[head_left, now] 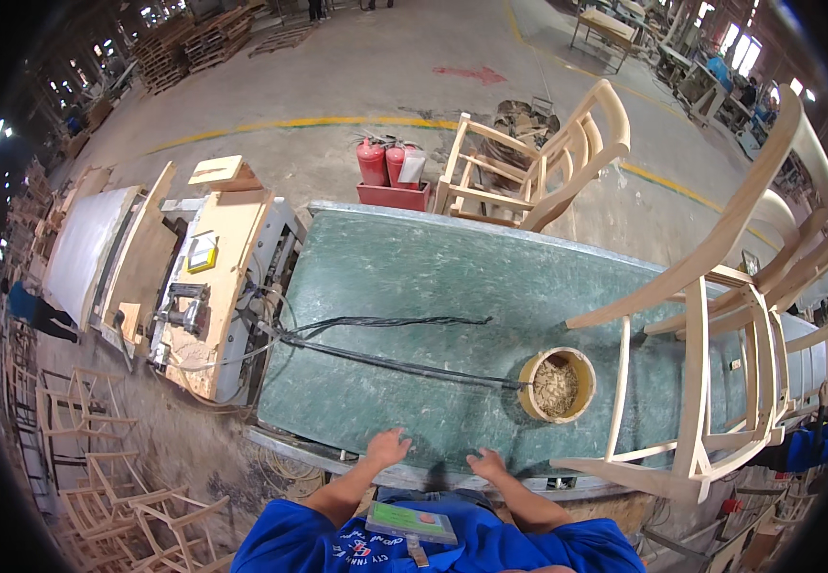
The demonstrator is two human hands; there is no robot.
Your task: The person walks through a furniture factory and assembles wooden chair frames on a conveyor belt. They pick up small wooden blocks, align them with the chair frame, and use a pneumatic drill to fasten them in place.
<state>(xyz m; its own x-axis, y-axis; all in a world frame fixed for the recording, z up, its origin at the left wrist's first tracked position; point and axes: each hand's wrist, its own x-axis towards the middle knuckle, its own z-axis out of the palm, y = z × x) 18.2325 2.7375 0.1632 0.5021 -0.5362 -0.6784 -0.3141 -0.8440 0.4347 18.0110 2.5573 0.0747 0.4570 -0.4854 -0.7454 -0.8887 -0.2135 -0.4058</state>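
I see left hand (390, 447) and right hand (486, 464) apart, loosely spread, empty, at near edge of bench (414, 258); touching or hovering, I can't quite tell. Yellow bucket (583, 372) of chips (555, 389) on bench beyond right hand; black cables (399, 364) beyond left.

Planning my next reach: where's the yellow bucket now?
In the head view, the yellow bucket sits right of centre on the green tabletop, left of the wooden chair frame, a black cable at its left side.
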